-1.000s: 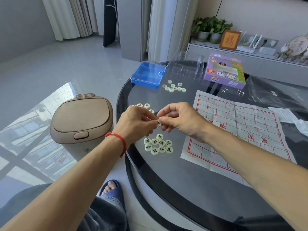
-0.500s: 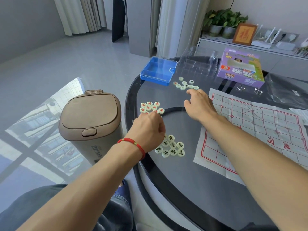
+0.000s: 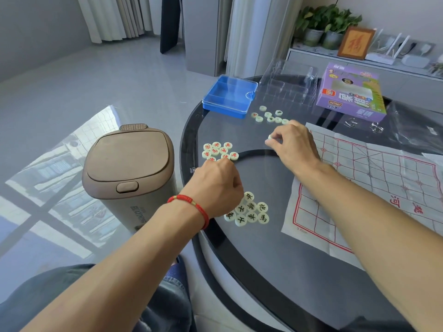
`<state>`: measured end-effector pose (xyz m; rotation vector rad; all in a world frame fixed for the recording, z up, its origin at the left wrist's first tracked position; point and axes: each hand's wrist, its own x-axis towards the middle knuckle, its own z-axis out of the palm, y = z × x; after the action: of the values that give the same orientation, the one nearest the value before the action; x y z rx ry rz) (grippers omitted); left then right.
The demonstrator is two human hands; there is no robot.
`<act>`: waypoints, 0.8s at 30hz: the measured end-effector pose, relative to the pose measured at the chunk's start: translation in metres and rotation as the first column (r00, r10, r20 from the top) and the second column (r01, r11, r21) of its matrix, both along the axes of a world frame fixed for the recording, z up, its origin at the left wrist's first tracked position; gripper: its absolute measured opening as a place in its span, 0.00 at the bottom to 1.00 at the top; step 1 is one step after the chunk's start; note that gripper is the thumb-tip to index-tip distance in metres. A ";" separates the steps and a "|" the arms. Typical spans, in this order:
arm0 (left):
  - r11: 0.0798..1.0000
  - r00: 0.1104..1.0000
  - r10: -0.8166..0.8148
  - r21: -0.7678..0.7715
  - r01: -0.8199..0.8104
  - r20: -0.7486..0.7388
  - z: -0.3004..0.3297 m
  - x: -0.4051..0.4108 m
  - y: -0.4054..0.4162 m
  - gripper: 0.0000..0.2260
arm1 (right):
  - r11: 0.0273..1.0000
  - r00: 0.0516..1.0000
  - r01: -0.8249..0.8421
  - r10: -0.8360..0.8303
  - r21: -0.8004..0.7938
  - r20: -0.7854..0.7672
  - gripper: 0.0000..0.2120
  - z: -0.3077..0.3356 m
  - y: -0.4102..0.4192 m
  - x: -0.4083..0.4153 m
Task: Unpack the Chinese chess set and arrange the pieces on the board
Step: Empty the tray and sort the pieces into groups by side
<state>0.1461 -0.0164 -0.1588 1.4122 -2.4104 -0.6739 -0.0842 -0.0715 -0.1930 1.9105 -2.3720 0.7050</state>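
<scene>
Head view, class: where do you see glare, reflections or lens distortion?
Head view: window reflections glare on the grey floor; the glass table has a soft sheen; wide-angle bending curves the curtains and room edges; the hands and chess pieces stay sharp.

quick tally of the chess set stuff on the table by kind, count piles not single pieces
piles of pieces: 3
loose piece pinched in the right hand: 1
paper board: 1
blue box: 1
clear tray: 1
purple carton: 1
total: 8

A home living room; curtains (image 3: 115,17), potted plants (image 3: 323,22), framed calligraphy (image 3: 356,43).
</scene>
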 end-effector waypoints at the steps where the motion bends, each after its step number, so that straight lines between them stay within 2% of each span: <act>1: 1.000 1.000 -0.006 0.004 0.006 0.002 0.000 0.000 0.001 0.09 | 1.000 1.000 -0.028 0.028 0.002 0.004 0.07 0.003 0.006 -0.001; 7: 1.000 1.000 -0.026 -0.013 0.026 0.002 0.000 -0.002 0.004 0.10 | 0.975 0.978 -0.206 0.203 0.079 0.049 0.04 0.018 0.050 0.002; 9: 1.000 1.000 -0.022 -0.020 0.021 -0.019 0.001 -0.001 0.004 0.10 | 0.978 0.965 -0.197 0.181 0.069 0.190 0.01 0.020 0.060 0.004; 11: 0.999 0.998 -0.009 -0.042 0.007 -0.058 0.001 -0.001 0.004 0.09 | 0.985 0.880 -0.163 0.123 0.048 0.459 0.02 0.024 0.067 0.010; 13: 0.999 0.994 0.004 -0.049 -0.010 -0.112 0.002 -0.002 0.004 0.08 | 0.980 0.743 -0.193 0.112 0.052 0.660 0.02 0.030 0.074 0.016; 16: 0.999 0.965 0.041 0.023 -0.036 -0.259 0.004 -0.004 0.005 0.07 | 0.942 0.602 -0.332 0.173 0.047 0.780 0.04 0.038 0.081 0.029; 18: 0.995 0.930 0.074 0.092 -0.044 -0.360 0.003 -0.003 0.005 0.07 | 0.923 0.563 -0.384 0.204 0.034 0.801 0.04 0.041 0.083 0.038; 20: 0.987 0.911 0.121 0.147 -0.067 -0.395 0.005 0.001 0.004 0.04 | 0.907 0.559 -0.420 0.221 0.042 0.799 0.04 0.042 0.085 0.045; 22: 0.983 0.921 0.138 0.162 -0.084 -0.363 0.005 0.006 0.001 0.02 | 0.899 0.598 -0.436 0.245 0.053 0.763 0.03 0.041 0.084 0.050; 24: 0.985 0.953 0.146 0.131 -0.115 -0.267 0.003 0.009 -0.002 0.01 | 0.924 0.768 -0.378 0.273 0.065 0.579 0.03 0.038 0.079 0.049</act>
<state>0.1555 -0.0180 -0.1554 1.4013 -2.0745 -0.9203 -0.0356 0.0079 -0.1546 2.5306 -2.4817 1.2831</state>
